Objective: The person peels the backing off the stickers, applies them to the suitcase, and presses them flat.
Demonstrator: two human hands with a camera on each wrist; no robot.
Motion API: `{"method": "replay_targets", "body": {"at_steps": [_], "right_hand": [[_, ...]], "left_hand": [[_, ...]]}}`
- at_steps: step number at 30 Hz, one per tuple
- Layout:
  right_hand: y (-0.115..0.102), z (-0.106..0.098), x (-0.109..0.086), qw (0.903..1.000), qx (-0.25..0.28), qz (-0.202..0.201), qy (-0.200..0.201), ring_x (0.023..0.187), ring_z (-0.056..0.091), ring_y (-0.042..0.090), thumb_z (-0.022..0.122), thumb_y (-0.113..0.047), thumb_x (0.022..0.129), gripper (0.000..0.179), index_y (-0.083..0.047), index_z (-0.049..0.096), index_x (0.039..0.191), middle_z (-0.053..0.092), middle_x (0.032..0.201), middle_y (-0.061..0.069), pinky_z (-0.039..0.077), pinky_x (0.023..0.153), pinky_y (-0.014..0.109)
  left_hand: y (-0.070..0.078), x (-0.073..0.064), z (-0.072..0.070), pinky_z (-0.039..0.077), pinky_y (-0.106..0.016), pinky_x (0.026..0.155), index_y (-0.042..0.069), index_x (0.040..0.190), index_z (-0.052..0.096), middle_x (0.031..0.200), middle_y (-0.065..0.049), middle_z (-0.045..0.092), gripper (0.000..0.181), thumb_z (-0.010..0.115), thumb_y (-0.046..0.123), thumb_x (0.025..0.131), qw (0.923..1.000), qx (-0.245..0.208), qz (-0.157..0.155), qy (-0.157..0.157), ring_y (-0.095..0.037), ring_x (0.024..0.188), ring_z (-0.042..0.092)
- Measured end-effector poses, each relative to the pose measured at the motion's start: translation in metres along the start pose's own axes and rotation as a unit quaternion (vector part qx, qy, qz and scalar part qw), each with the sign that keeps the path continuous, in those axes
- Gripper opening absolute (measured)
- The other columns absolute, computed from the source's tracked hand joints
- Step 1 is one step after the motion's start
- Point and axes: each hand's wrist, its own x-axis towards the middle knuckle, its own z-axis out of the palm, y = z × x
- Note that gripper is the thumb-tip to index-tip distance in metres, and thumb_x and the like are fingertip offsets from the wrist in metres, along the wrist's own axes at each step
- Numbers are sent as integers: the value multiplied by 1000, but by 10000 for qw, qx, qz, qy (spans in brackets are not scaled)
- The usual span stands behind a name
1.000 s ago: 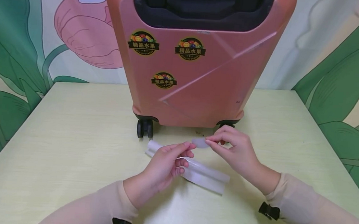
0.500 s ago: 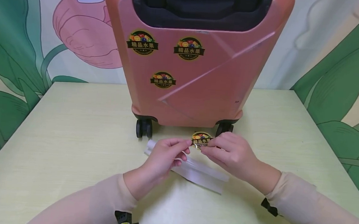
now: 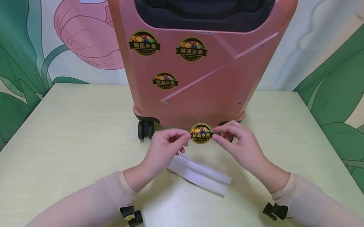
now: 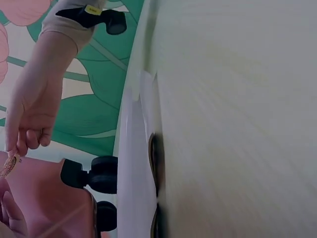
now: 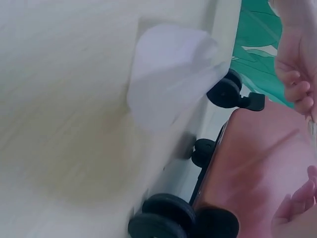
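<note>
A round fruit sticker with black and gold print is stretched between both hands, its printed side facing up toward the head camera. My left hand pinches its left edge between thumb and forefinger. At the opposite edge, the thumb and forefinger of my right hand pinch it. Behind the sticker stands a pink suitcase bearing several matching things: one sticker at upper left, another sticker to its right, and a smaller-looking sticker below. In the left wrist view the held sticker shows at a steep angle.
A curled sheet of white backing paper lies on the pale table under the hands. Black suitcase wheels rest on the table. Behind hangs a cloth printed with leaves and a pink flower.
The sticker has turned from its plain pale side to its printed side. Both hands have lifted it slightly toward the suitcase, and the right hand has shifted its hold to the right edge.
</note>
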Motion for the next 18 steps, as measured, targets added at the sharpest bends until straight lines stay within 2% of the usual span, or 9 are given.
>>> {"method": "replay_targets", "body": {"at_steps": [2, 4, 7, 9, 13, 18], "right_hand": [[-1, 0, 1, 9997, 145, 185, 20, 70, 52, 14, 72, -8, 82, 10, -6, 72, 91, 58, 79, -1, 43, 61, 21], [-1, 0, 1, 9996, 216, 152, 131, 67, 52, 14, 72, -6, 81, 5, -6, 72, 86, 59, 76, 0, 43, 60, 21], [-1, 1, 2, 9992, 248, -30, 300, 65, 51, 12, 73, -3, 79, 4, -6, 72, 83, 58, 74, -2, 43, 59, 20], [-1, 1, 3, 9988, 249, -159, 386, 64, 50, 11, 73, -2, 79, 5, -6, 72, 82, 57, 72, -3, 42, 58, 20], [-4, 2, 4, 9980, 180, -387, 474, 64, 49, 11, 73, -2, 79, 5, -7, 72, 81, 55, 71, -3, 41, 58, 20], [-5, 2, 8, 9978, -72, -438, 486, 57, 40, 12, 73, -6, 80, 3, -8, 72, 82, 43, 63, -4, 33, 50, 22]], "left_hand": [[0, 2, -1, 45, -23, 49, 0, 86, 71, 66, -5, 62, 8, 66, 7, 86, 9987, 267, 431, 31, -14, 54, 57], [0, 4, -1, 46, -24, 49, 2, 84, 72, 66, -3, 62, 7, 67, 7, 85, 9940, 582, 926, 96, -13, 53, 57], [0, 8, -1, 47, -23, 50, 2, 83, 72, 66, -2, 62, 6, 68, 7, 84, 9827, 999, 1545, 208, -10, 53, 55], [1, 11, -1, 47, -22, 51, 2, 82, 72, 66, -1, 62, 6, 68, 7, 84, 9745, 1234, 1848, 303, -9, 54, 55], [1, 17, -2, 47, -22, 54, 3, 82, 73, 69, -2, 65, 6, 69, 6, 83, 9630, 1524, 2168, 490, -8, 57, 55], [-1, 20, -5, 46, -21, 54, 3, 83, 74, 70, -2, 66, 6, 70, 7, 83, 9561, 1787, 2260, 538, -7, 57, 54]]}}
